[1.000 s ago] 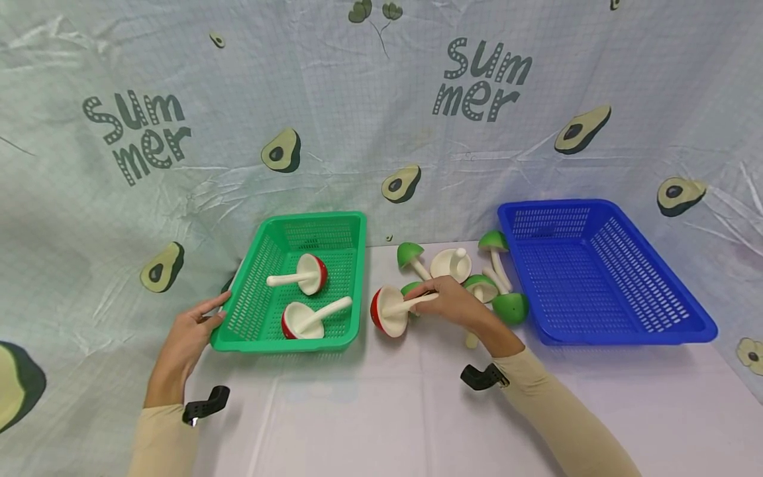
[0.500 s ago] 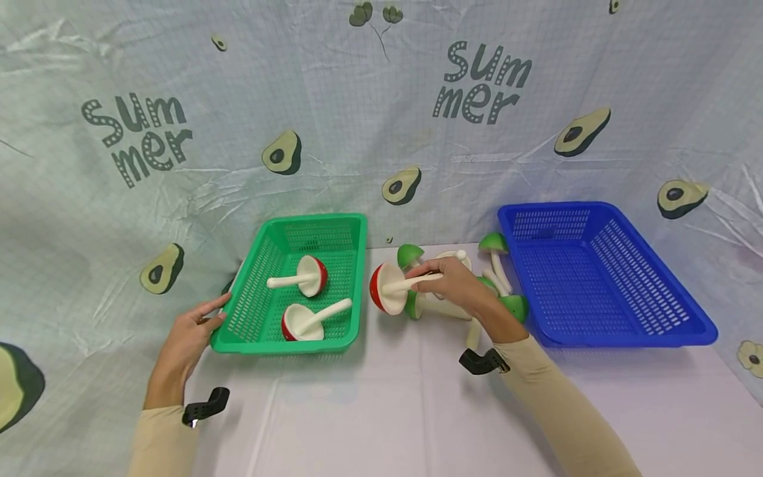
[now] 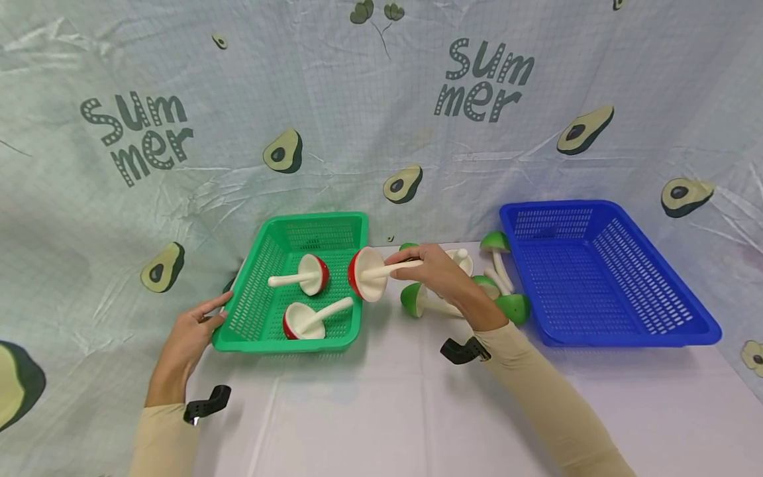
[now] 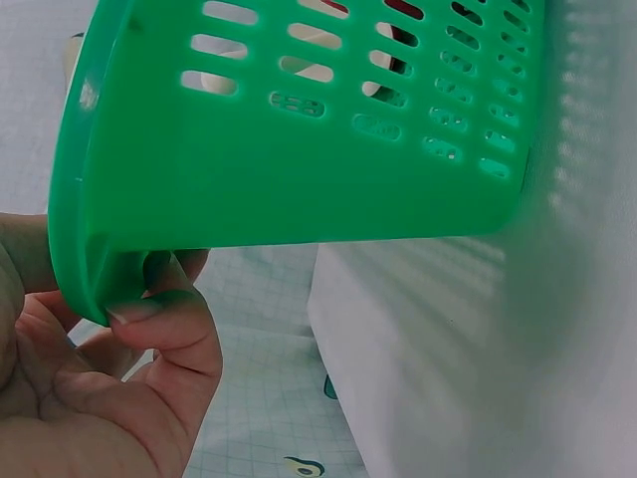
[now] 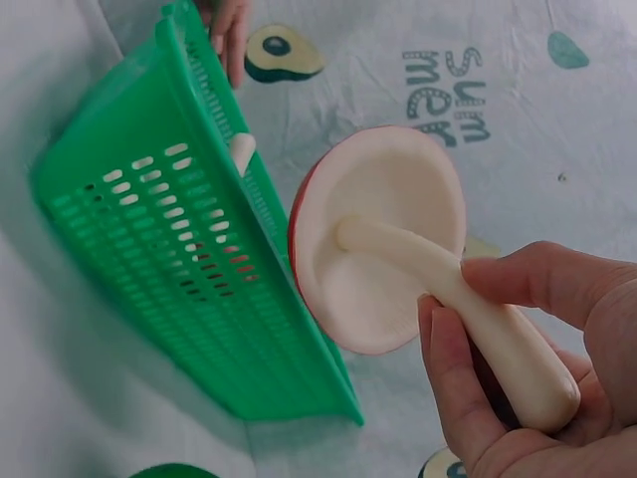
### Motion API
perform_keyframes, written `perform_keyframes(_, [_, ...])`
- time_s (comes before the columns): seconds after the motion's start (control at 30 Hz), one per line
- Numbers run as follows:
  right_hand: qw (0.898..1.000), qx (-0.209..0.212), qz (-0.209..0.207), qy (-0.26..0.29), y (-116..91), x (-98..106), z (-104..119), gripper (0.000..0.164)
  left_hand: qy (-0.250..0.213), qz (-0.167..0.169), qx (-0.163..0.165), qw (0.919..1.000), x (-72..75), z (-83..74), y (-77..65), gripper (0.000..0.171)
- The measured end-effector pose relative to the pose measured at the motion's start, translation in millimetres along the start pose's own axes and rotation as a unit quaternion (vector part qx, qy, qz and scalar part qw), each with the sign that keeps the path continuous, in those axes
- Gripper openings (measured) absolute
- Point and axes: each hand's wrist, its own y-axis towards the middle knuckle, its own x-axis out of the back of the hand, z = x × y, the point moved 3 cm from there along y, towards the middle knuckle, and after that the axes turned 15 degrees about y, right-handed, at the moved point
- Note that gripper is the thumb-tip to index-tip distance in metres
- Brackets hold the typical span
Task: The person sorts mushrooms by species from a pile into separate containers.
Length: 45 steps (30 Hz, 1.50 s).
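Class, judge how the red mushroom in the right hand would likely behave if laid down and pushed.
The red mushroom would probably rock or roll, as its cap is rounded. It seems stiff: held by the stem, its cap does not droop. Its smooth-looking stem may be slippery.

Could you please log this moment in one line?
left hand: grips green rectangular plastic basket | right hand: holds red-capped white-stemmed mushroom

Cloth-backed tabletop workspace, room type unclear: avocado-print cloth (image 3: 340,93), pale table (image 3: 346,417).
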Motion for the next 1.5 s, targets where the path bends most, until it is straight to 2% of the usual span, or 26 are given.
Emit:
perform_keyframes(0.43, [1.000, -0.006, 0.009, 0.013, 21.3, -27.3, 4.2, 0.026, 0.015, -0.009, 0.019, 0.9997, -0.5, -2.6, 2.4, 0.051])
perform_keyframes(0.67, [1.000, 0.011, 0.003, 0.025, 28.3, -39.1, 3.0, 0.022, 0.020, -0.012, 0.018, 0.9996, 0.3, -2.5, 3.0, 0.051])
perform_keyframes(0.93, [0.999, 0.017, 0.009, 0.036, 34.3, -52.3, -1.5, 0.022, 0.007, -0.011, 0.009, 0.9999, -0.2, -1.2, 1.3, 0.051])
perform_keyframes(1.5, [0.999, 0.022, 0.025, 0.027, 51.3, -77.6, -10.3, 0.024, 0.000, -0.002, 0.013, 0.9999, -0.1, -1.8, 0.0, 0.051])
